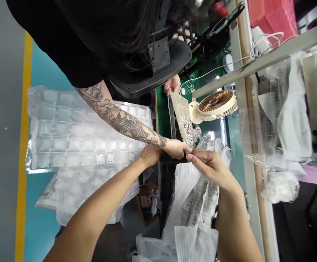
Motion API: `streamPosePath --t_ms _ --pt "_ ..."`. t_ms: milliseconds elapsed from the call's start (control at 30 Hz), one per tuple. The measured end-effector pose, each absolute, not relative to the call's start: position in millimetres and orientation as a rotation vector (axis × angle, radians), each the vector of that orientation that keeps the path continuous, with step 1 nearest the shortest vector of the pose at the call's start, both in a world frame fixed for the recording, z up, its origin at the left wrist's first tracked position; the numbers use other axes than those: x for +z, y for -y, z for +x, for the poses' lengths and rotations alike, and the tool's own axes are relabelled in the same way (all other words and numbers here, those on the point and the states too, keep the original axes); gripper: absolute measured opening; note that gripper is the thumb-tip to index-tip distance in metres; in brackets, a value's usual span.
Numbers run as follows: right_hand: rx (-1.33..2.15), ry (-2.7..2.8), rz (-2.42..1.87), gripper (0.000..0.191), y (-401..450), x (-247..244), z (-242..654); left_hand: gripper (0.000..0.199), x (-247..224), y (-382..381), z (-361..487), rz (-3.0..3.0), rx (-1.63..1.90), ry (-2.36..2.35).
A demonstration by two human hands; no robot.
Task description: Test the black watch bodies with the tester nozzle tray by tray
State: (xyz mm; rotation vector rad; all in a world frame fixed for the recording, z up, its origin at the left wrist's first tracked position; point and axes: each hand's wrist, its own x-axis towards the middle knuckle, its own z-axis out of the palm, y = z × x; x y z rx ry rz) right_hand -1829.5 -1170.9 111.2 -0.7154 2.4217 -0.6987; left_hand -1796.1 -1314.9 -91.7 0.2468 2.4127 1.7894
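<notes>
My right hand (206, 164) has thumb and fingertips pinched together at the near end of a cream tray (178, 103). What lies between them is too small to make out. Small shiny metallic parts (188, 129) cover the tray's near half. My left hand (151, 155) is by the table's left edge, its fingers hidden behind a co-worker's tattooed forearm (131, 125). That co-worker's near hand (175, 148) touches the tray's near end, close to my right fingertips. Their other hand (172, 84) is at the tray's far end.
A cream-coloured fan (215, 103) stands right of the tray. Clear plastic strips and white sheets (184, 193) hang over the near table edge. Stacked translucent blister trays (79, 134) lie at left. A shelf frame (253, 153) rises at right. The co-worker's head and cap block the top.
</notes>
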Motion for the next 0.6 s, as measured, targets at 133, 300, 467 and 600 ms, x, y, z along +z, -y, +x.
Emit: streamPosePath --t_ms 133,300,467,600 --pt "-0.677 -2.438 -0.695 0.047 1169.1 112.9 -1828.0 0.049 -94.7 1307.0 -1809.4 0.29 1.787 -2.477" --pt "-0.684 -2.441 -0.663 0.045 1168.0 116.6 -1826.8 0.055 -100.9 1314.2 -1808.3 0.234 1.751 -2.56" --pt "-0.718 -2.425 -0.639 0.044 1167.0 116.9 -1827.4 0.055 -108.8 1317.1 -1811.7 0.208 1.742 -2.58" --pt "-0.689 -2.468 -0.63 0.048 1168.0 119.5 -1827.8 0.051 -112.4 1309.0 -1819.5 0.174 1.773 -2.544"
